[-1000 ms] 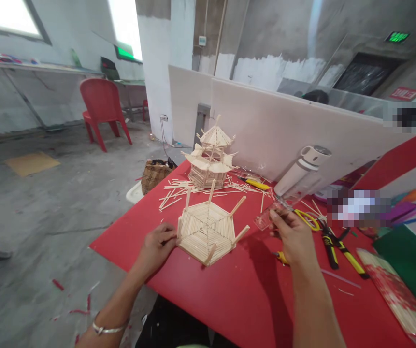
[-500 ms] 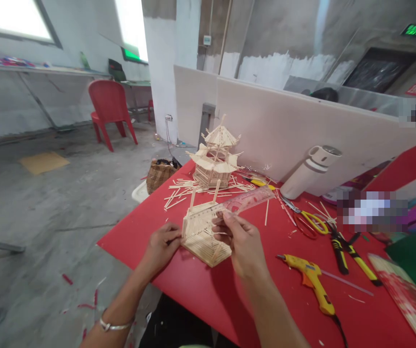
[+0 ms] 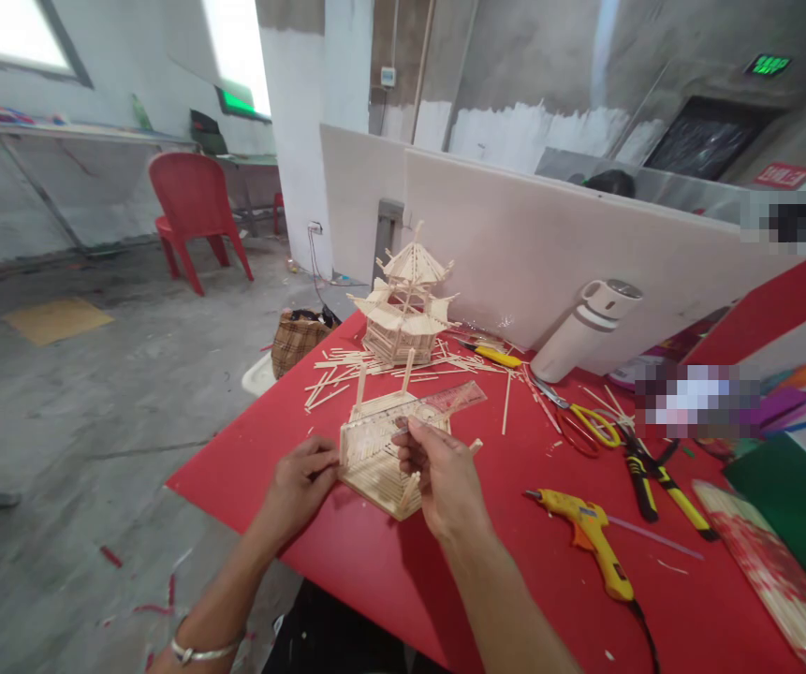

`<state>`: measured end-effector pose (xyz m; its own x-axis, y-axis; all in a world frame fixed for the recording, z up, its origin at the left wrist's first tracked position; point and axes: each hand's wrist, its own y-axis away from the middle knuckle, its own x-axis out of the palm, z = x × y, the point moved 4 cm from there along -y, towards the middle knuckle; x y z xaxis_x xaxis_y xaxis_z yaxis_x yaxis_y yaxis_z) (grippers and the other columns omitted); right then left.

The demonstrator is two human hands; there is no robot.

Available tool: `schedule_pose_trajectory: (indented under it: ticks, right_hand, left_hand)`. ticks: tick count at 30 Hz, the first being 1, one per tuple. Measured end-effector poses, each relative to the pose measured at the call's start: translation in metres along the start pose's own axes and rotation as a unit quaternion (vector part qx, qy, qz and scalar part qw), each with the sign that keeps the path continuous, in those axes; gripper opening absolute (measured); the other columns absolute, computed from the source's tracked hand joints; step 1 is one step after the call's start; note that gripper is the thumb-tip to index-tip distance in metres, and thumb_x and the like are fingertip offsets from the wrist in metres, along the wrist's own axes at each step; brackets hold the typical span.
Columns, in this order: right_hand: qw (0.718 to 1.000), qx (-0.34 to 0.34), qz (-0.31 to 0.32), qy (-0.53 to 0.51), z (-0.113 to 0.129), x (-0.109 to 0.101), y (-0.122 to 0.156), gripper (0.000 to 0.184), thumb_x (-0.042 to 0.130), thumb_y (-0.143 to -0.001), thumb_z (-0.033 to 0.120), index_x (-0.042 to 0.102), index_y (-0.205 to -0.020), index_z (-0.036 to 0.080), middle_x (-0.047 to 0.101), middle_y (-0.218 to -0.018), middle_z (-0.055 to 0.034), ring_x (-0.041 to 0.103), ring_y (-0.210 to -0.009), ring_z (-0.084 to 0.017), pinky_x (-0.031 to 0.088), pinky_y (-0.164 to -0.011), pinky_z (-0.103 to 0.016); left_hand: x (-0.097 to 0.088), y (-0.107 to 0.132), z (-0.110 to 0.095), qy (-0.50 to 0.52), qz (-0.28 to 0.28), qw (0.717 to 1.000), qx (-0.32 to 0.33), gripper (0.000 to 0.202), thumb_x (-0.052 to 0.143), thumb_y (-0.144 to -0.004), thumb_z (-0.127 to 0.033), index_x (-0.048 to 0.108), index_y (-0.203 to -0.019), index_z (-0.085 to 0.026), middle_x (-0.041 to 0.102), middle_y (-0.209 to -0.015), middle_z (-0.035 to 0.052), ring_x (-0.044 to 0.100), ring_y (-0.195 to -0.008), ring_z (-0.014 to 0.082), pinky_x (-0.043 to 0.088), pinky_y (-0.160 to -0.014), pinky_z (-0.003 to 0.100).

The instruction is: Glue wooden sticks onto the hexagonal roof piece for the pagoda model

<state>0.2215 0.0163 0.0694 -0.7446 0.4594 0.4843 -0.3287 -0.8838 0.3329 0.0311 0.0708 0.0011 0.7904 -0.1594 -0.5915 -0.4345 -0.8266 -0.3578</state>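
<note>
A partly built stick model has a slatted base, low side walls and several upright posts. It sits near the front left of the red table. My left hand is closed at its left corner, thumb and fingertips gripping the edge. My right hand is closed over the model, fingertips pinching a clear plastic ruler that lies slantwise across it. The fingers hide part of the ruler and the model's right side. Behind stands a tiered stick pagoda among loose sticks.
To the right lie a yellow glue gun, pliers, scissors and a bag of sticks. A white thermos stands near the white partition. A yellow cutter lies by the pagoda.
The ruler has slid left and toward me across the model, with my right hand on it. My left hand stays at the model's corner. The whole view has shifted slightly.
</note>
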Motion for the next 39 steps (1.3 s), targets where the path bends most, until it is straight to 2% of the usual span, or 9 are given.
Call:
schedule_pose_trajectory:
  ticks: [39]
  right_hand:
    - [1.000, 0.003, -0.005, 0.016, -0.0023, -0.0043, -0.0043, 0.031, 0.085, -0.059, 0.039, 0.077, -0.076, 0.014, 0.070, -0.064, -0.0034, 0.056, -0.053, -0.009, 0.043, -0.048, -0.020]
  left_hand:
    - [-0.0010, -0.0014, -0.0089, -0.022, -0.001, 1.000, -0.003, 0.021, 0.056, -0.089, -0.023, 0.074, -0.078, -0.018, 0.067, -0.087, 0.0054, 0.062, -0.075, 0.0146, 0.047, -0.067, 0.024]
